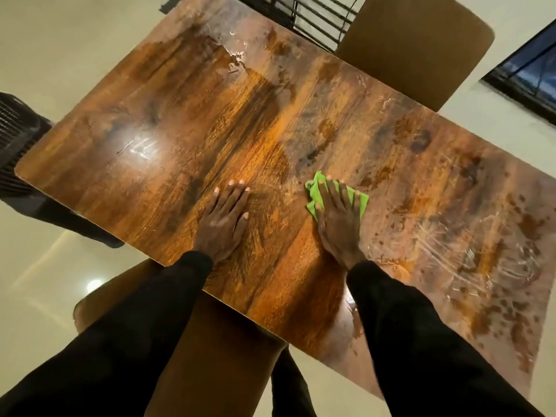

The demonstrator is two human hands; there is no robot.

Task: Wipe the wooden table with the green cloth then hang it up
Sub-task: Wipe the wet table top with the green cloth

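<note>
Green cloth (359, 200) lies flattened under right hand (338, 219).

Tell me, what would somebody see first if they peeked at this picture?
The bright green cloth pops out first, pressed flat under the right hand near the middle of the wooden table. The left hand rests bare beside it, and the table's right part looks streaky and smeared.

Far chair (421, 46): brown, with a rounded back, at the far right.
Near chair (207, 335): brown, at the near edge, partly hidden.
Dark slatted object (18, 139): at the left edge, cut off by the frame.
Black metal rack (316, 19): thin bars, far centre.
Floor (75, 40): pale, glossy tile, with a bright reflected light spot near left.
Window (529, 76): dark-framed, far right.
</note>
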